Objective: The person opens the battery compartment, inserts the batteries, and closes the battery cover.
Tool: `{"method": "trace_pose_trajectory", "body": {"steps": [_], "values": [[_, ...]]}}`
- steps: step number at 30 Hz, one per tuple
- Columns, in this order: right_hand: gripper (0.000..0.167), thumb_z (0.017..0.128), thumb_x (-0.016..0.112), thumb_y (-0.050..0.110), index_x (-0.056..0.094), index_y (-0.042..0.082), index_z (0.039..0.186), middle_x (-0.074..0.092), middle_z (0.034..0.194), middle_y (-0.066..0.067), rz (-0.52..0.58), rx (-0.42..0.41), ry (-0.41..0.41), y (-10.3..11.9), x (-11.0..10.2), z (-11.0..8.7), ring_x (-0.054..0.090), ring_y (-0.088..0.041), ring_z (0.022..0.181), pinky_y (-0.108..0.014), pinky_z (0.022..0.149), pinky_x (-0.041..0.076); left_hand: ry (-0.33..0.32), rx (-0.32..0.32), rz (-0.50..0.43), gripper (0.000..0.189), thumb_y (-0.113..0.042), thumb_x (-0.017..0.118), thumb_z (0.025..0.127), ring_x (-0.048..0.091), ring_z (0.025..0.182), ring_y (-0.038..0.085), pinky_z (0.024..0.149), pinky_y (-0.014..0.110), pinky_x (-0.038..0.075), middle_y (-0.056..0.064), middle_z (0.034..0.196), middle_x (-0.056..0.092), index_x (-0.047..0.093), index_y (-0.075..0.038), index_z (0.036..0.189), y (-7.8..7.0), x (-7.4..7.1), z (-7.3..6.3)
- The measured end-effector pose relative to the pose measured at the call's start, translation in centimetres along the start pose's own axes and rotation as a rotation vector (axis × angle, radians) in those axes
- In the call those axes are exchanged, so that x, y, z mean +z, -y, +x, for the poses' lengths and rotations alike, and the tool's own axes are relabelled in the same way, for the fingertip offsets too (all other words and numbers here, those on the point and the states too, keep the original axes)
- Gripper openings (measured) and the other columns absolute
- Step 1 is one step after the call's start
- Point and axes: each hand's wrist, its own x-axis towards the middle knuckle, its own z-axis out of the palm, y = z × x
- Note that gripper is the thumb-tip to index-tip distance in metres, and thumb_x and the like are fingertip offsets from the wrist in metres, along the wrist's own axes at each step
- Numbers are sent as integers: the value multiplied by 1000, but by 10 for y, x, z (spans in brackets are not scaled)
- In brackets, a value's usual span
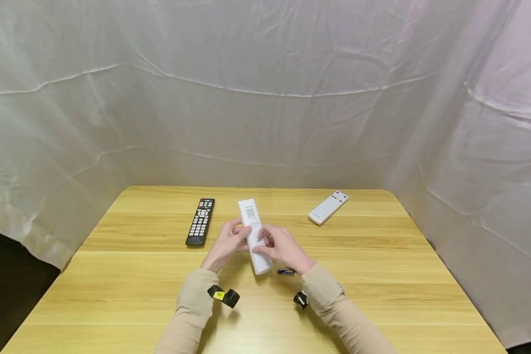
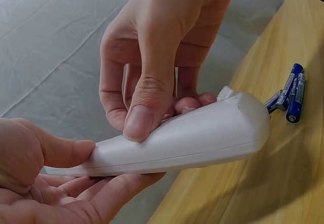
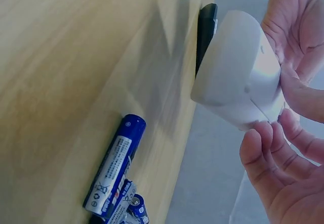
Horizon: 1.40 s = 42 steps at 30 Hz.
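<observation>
A white remote control [image 1: 248, 207] is held above the table, back side up, with a printed square code on its upper part. My left hand [image 1: 227, 243] grips it from the left, thumb on top and fingers underneath, as the left wrist view shows. Curled over its lower half, my right hand [image 1: 284, 246] pinches it between thumb and fingertips. A small white edge [image 2: 225, 92] sticks up near the remote's thick end; what it belongs to is unclear. Blue-and-white batteries [image 3: 114, 168] lie on the table just below the right hand, several grouped together.
A black remote control [image 1: 200, 222] lies buttons up to the left of the hands. Farther back on the right, another white remote control [image 1: 328, 208] lies at a slant. The wooden table [image 1: 128, 280] is bordered by pale hanging cloth [image 1: 265, 128].
</observation>
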Motion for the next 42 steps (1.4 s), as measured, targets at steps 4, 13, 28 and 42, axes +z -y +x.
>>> {"method": "trace_pose_trajectory", "body": {"steps": [4, 13, 28, 42], "values": [[23, 85, 79, 14, 60, 6, 95, 56, 77, -2, 7, 7, 12, -1, -1, 1, 50, -8, 67, -14, 55, 47, 11, 9, 1, 46, -3, 46, 104, 70, 109, 32, 91, 40, 64, 36, 133, 59, 39, 8, 148, 1, 0, 1], [23, 85, 80, 16, 60, 8, 94, 55, 75, 0, 13, 15, 25, -5, -1, 3, 46, -5, 64, -13, 53, 43, 0, 0, 2, 45, -4, 47, 104, 71, 103, 28, 87, 38, 65, 35, 131, 60, 40, 6, 147, 2, 1, 2], [24, 84, 79, 14, 58, 6, 92, 52, 73, 2, 37, -38, 15, -7, -2, -1, 45, -4, 63, -14, 52, 42, 21, 10, 13, 45, -4, 46, 104, 72, 104, 32, 85, 37, 66, 36, 131, 60, 40, 8, 147, 3, 1, 0], [24, 86, 79, 17, 59, 6, 90, 52, 73, 0, 54, 6, 33, -6, -2, 1, 44, -5, 64, -13, 53, 40, 29, 1, 0, 47, -2, 45, 104, 71, 107, 34, 89, 40, 64, 36, 134, 58, 37, 8, 149, 2, 2, 0]]}}
